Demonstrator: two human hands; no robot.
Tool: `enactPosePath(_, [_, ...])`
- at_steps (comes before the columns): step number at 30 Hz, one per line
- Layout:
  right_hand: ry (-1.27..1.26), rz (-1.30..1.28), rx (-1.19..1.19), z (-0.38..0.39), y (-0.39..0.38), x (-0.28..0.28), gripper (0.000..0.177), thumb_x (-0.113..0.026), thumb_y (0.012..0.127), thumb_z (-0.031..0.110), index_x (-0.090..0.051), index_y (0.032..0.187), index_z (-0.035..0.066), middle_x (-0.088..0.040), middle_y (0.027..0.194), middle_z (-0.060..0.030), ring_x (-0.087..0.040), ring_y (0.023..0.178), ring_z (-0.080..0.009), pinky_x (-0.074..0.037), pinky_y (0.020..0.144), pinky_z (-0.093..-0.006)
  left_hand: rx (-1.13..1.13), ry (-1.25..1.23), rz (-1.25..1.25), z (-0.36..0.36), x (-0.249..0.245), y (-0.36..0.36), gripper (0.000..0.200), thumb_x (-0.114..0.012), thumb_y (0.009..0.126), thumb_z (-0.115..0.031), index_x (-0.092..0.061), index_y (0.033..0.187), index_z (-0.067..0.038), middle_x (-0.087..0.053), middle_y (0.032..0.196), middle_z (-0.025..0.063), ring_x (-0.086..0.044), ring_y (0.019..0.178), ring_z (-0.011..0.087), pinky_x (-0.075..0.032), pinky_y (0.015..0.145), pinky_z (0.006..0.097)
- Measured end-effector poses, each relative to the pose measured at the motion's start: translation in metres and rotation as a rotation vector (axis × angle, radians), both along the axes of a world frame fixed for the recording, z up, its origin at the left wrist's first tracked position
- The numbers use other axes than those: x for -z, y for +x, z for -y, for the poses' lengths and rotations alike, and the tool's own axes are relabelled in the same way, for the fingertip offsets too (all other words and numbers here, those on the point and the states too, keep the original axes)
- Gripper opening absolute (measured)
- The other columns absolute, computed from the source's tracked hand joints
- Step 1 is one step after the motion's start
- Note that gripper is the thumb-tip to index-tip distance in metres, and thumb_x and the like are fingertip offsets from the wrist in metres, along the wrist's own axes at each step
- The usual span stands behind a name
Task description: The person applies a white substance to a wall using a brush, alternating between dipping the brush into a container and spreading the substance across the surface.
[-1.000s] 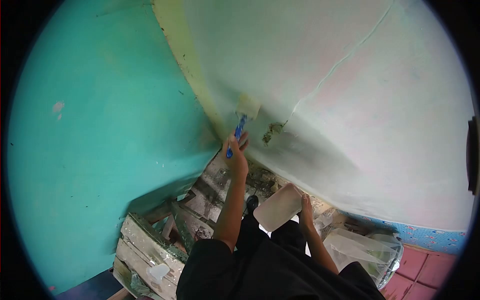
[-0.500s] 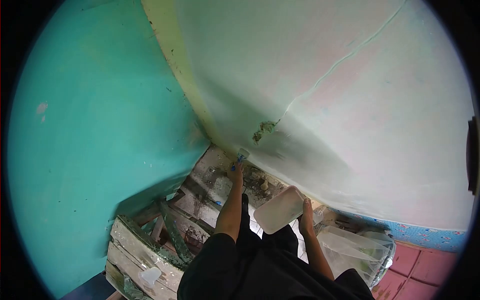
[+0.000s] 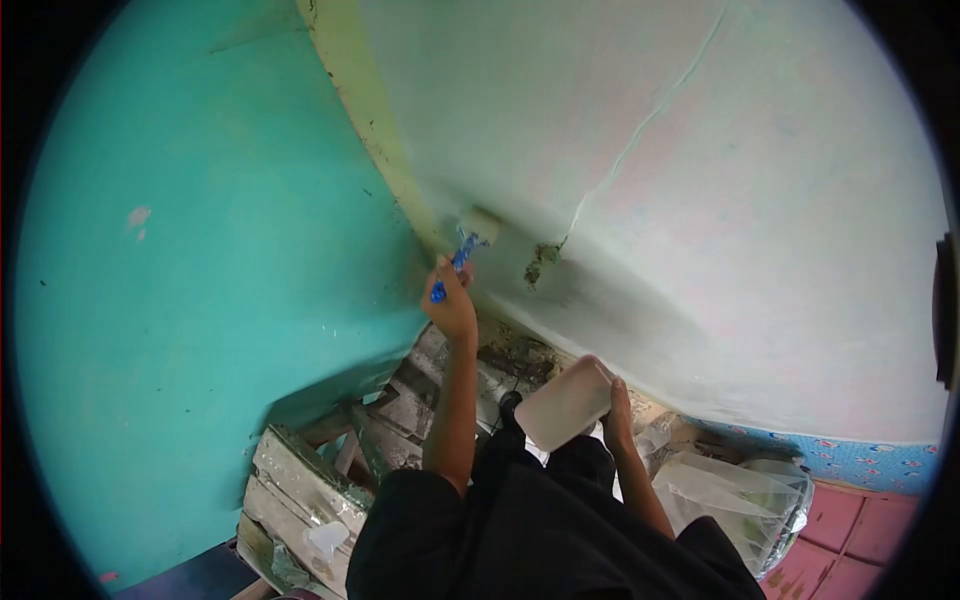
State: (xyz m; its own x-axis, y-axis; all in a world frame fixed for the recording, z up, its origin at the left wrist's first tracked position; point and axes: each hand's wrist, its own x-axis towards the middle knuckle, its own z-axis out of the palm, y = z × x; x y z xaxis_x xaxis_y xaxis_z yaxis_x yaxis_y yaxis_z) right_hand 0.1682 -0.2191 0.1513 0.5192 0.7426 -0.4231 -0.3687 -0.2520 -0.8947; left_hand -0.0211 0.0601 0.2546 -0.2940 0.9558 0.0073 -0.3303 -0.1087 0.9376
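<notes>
My left hand (image 3: 452, 300) is closed around the blue handle of a small paint roller (image 3: 484, 224). The roller's cream head is up against the pale wall (image 3: 640, 250), close to the corner. In my right hand (image 3: 618, 410) is a shallow rectangular plastic container (image 3: 565, 404), whitish and tilted, gripped by its right side in front of my body. What the container holds is hard to make out. To the right of the roller, a rough patch of broken plaster (image 3: 542, 265) sits at the lower end of a crack line.
A teal wall (image 3: 220, 220) meets the pale one at a yellowish strip (image 3: 375, 130). Worn wooden furniture (image 3: 300, 500) stands low on the left. At lower right are a clear plastic-covered bundle (image 3: 735, 500), blue patterned wall covering (image 3: 850, 465) and pink tiles (image 3: 835, 520).
My left hand has risen with the roller, from low in the corner to higher up the pale wall. My right hand still holds the container in nearly the same place. The view has shifted slightly.
</notes>
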Motion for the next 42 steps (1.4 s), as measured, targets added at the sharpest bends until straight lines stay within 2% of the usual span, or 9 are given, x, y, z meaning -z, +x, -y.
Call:
enactPosePath(3, [-0.003, -0.084, 0.032, -0.015, -0.016, -0.033, 0.057, -0.043, 0.099, 0.054, -0.049, 0.13, 0.007, -0.053, 0.121, -0.0099, -0.05, 0.115, -0.0199, -0.045, 0.092, -0.0378, 0.016, 0.079, 0.003, 0.009, -0.062, -0.006, 0.042, -0.054, 0.1, -0.033, -0.065, 0.106, 0.007, -0.069, 0.091, 0.0127, -0.069, 0.081, 0.0206, -0.054, 0.068, 0.0291])
enactPosePath(7, [0.004, -0.137, -0.002, -0.034, -0.027, -0.051, 0.058, -0.042, 0.099, 0.056, -0.047, 0.132, 0.008, -0.051, 0.125, -0.0104, -0.049, 0.117, -0.0214, -0.043, 0.097, -0.0414, 0.035, 0.173, 0.027, 0.012, -0.099, -0.007, 0.039, -0.053, 0.101, -0.031, -0.065, 0.108, 0.006, -0.069, 0.097, 0.0128, -0.069, 0.084, 0.0201, -0.052, 0.069, 0.0284])
enactPosePath(11, [0.103, -0.086, -0.063, -0.04, -0.029, -0.037, 0.057, -0.041, 0.1, 0.055, -0.046, 0.131, 0.008, -0.052, 0.122, -0.0107, -0.05, 0.117, -0.0215, -0.044, 0.095, -0.0414, 0.086, 0.214, -0.145, 0.009, -0.06, -0.014, 0.036, -0.053, 0.101, -0.029, -0.065, 0.108, 0.005, -0.069, 0.094, 0.0107, -0.069, 0.083, 0.0176, -0.052, 0.068, 0.0286])
enactPosePath(18, [0.118, -0.16, -0.053, -0.055, -0.032, -0.086, 0.052, -0.041, 0.101, 0.053, -0.05, 0.124, 0.006, -0.055, 0.109, -0.0068, -0.055, 0.101, -0.0164, -0.048, 0.088, -0.0344, 0.043, 0.07, -0.138, 0.015, 0.02, -0.029, 0.036, -0.056, 0.1, -0.03, -0.065, 0.099, 0.005, -0.067, 0.08, 0.0092, -0.065, 0.068, 0.0134, -0.053, 0.061, 0.0262])
enactPosePath(22, [0.071, -0.111, -0.07, -0.056, -0.021, -0.08, 0.052, -0.042, 0.1, 0.054, -0.049, 0.122, 0.007, -0.054, 0.107, -0.0049, -0.057, 0.096, -0.0146, -0.049, 0.084, -0.0333, 0.168, 0.035, -0.177, 0.048, -0.014, -0.051, 0.036, -0.058, 0.099, -0.03, -0.065, 0.093, 0.006, -0.066, 0.075, 0.0106, -0.064, 0.059, 0.014, -0.053, 0.055, 0.0258])
enactPosePath(27, [0.072, -0.208, -0.064, -0.055, -0.019, -0.076, 0.053, -0.042, 0.099, 0.055, -0.049, 0.122, 0.007, -0.054, 0.107, -0.0052, -0.057, 0.097, -0.0154, -0.051, 0.082, -0.0345, 0.244, -0.012, -0.411, 0.079, -0.058, -0.079, 0.038, -0.057, 0.099, -0.03, -0.065, 0.086, 0.005, -0.065, 0.069, 0.0093, -0.062, 0.057, 0.0134, -0.051, 0.053, 0.0258])
enactPosePath(33, [0.076, -0.278, -0.091, -0.055, -0.009, -0.09, 0.056, -0.041, 0.099, 0.057, -0.044, 0.127, 0.008, -0.054, 0.113, -0.0088, -0.06, 0.1, -0.0208, -0.054, 0.083, -0.0392, 0.33, -0.007, -0.469, 0.116, -0.121, -0.051, 0.039, -0.057, 0.099, -0.029, -0.066, 0.081, 0.004, -0.063, 0.065, 0.0075, -0.059, 0.053, 0.0124, -0.046, 0.048, 0.0254])
enactPosePath(37, [0.112, -0.298, -0.101, -0.049, 0.001, -0.097, 0.058, -0.038, 0.099, 0.058, -0.04, 0.13, 0.009, -0.054, 0.116, -0.0111, -0.062, 0.102, -0.0239, -0.056, 0.082, -0.0415, 0.539, 0.026, -0.688, 0.135, -0.131, -0.024, 0.04, -0.057, 0.099, -0.028, -0.067, 0.074, 0.003, -0.06, 0.06, 0.0044, -0.057, 0.051, 0.0107, -0.043, 0.047, 0.024])
enactPosePath(42, [0.16, -0.336, -0.109, -0.038, 0.016, -0.106, 0.059, -0.036, 0.099, 0.059, -0.039, 0.129, 0.009, -0.054, 0.118, -0.012, -0.062, 0.104, -0.025, -0.056, 0.084, -0.0428, 0.514, 0.3, -0.997, 0.153, -0.121, 0.013, 0.036, -0.057, 0.097, -0.023, -0.065, 0.072, 0.001, -0.06, 0.055, 0.0088, -0.056, 0.046, 0.0176, -0.043, 0.048, 0.033])
